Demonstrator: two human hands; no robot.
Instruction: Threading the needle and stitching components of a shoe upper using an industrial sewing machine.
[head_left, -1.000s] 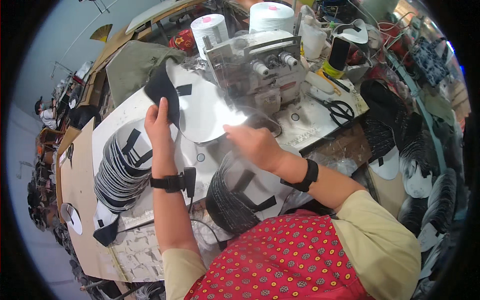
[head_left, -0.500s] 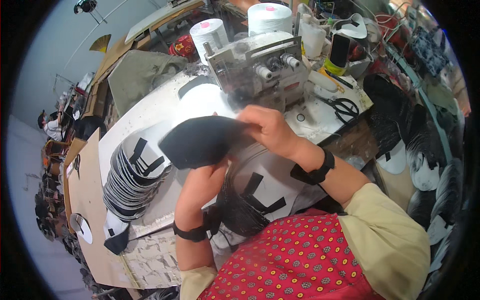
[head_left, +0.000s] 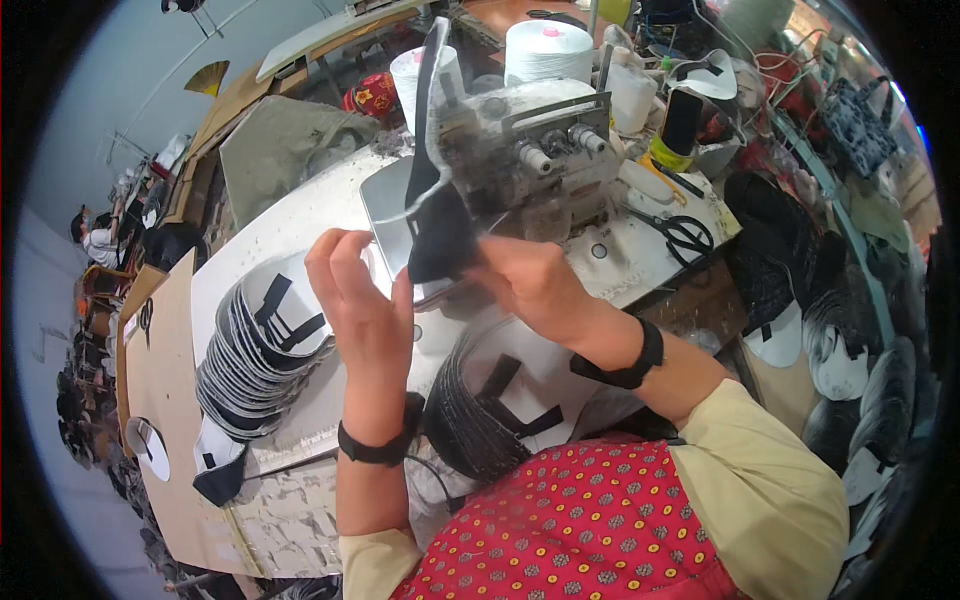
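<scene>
A black fabric piece with a pale edge (head_left: 440, 235) stands nearly on end in front of the overlock sewing machine (head_left: 550, 150). My right hand (head_left: 525, 285), a little blurred, pinches its lower right part. My left hand (head_left: 365, 300) is raised at the piece's lower left, fingers curved and apart from the thumb. Its thumb tip is close to the fabric; whether they touch I cannot tell. Below my hands sits a stack of black-and-white curved pieces (head_left: 480, 410). Another such stack (head_left: 255, 360) leans on the table left of my left hand.
White thread cones (head_left: 548, 55) stand behind the machine. Black-handled scissors (head_left: 685, 235) lie on the table to the right, near a phone (head_left: 680, 125) in a yellow-green holder. More fabric pieces (head_left: 840, 365) are piled at far right. A loose white piece (head_left: 148, 448) lies at far left.
The black piece has swung from lying flat between both hands to nearly upright. My left hand has come out from under it and moved left, its fingers now spread.
</scene>
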